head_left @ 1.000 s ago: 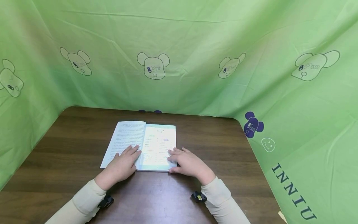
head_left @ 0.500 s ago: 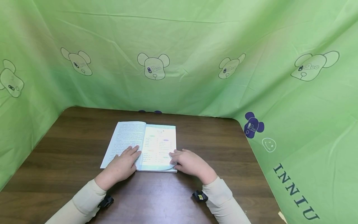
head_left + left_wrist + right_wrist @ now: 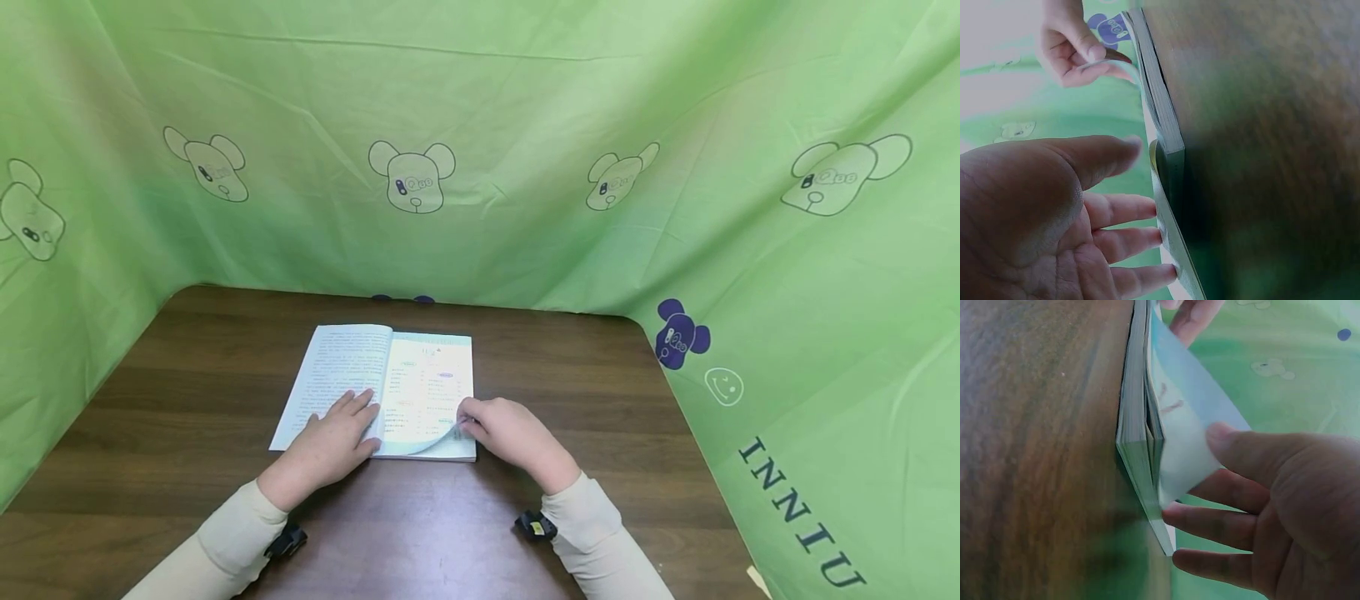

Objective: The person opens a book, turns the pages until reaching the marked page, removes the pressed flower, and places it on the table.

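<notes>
An open book [image 3: 352, 350] lies on the wooden table, its thick stack of pages on the right side. My left hand [image 3: 330, 442] rests on the left page with its fingers spread and straight, the thumb by the spine. At the lower right corner, my right hand [image 3: 513, 433] pinches one page [image 3: 1191, 425] between thumb and forefinger. That page curls up off the stack. In the right wrist view the other fingers of this hand touch the book's edge. The left wrist view shows the left fingertips pressing on the page.
The brown wooden table [image 3: 187, 367] surrounds the book. A green cloth [image 3: 525, 100] printed with bear heads hangs behind and along both sides. Each wrist wears a small black device [image 3: 536, 526]. A pale scrap [image 3: 758, 581] lies at the table's right edge.
My right hand has gone from resting on the page to pinching its lower corner, which has lifted and curled upward. My left hand has stayed in place, its thumb shifting slightly.
</notes>
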{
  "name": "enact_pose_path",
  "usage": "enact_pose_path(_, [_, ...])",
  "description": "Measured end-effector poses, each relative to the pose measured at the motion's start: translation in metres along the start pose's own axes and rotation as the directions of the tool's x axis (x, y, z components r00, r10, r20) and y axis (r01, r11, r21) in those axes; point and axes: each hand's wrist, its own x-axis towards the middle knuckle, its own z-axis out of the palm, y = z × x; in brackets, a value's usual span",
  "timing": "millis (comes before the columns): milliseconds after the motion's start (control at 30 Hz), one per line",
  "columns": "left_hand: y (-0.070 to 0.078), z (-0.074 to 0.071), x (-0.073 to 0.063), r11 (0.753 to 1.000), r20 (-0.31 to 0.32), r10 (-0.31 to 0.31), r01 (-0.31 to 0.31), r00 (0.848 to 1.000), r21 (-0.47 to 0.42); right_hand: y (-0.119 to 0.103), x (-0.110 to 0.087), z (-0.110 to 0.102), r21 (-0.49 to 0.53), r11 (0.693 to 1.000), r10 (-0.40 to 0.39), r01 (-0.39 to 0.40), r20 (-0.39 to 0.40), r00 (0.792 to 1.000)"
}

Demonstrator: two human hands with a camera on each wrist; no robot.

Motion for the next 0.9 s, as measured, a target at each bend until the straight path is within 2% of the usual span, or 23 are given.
enact_pose_path(133, [-0.0001, 0.0021, 0.0001, 1.0, -0.011, 0.008, -0.008, 1.0, -0.008, -0.0008, 0.0016, 0.0046, -0.034, 0.998, 0.042, -0.044, -0.065, 0.997])
enact_pose_path(267, [0.0006, 0.0045, 0.0, 1.0, -0.03, 0.008, -0.008, 1.0, 0.001, -0.0007, 0.0026, 0.0079, -0.066, 0.996, 0.042, -0.052, -0.148, 0.988])
enact_pose_path(567, [0.0035, 0.008, 0.0015, 1.0, -0.103, 0.002, -0.001, 0.995, 0.006, -0.0008, 0.0054, 0.0091, -0.107, 0.994, -0.008, -0.028, -0.327, 0.945])
enact_pose_path(833, [0.003, 0.0098, 0.0024, 1.0, -0.117, -0.016, 0.016, 0.993, -0.004, -0.0003, 0.0074, 0.0057, -0.088, 0.996, -0.015, -0.024, -0.42, 0.907])
enact_pose_path(900, [0.0024, 0.0096, 0.0023, 1.0, -0.136, -0.017, 0.014, 0.991, -0.024, 0.0002, 0.0074, 0.0048, -0.079, 0.996, -0.001, -0.036, -0.425, 0.905])
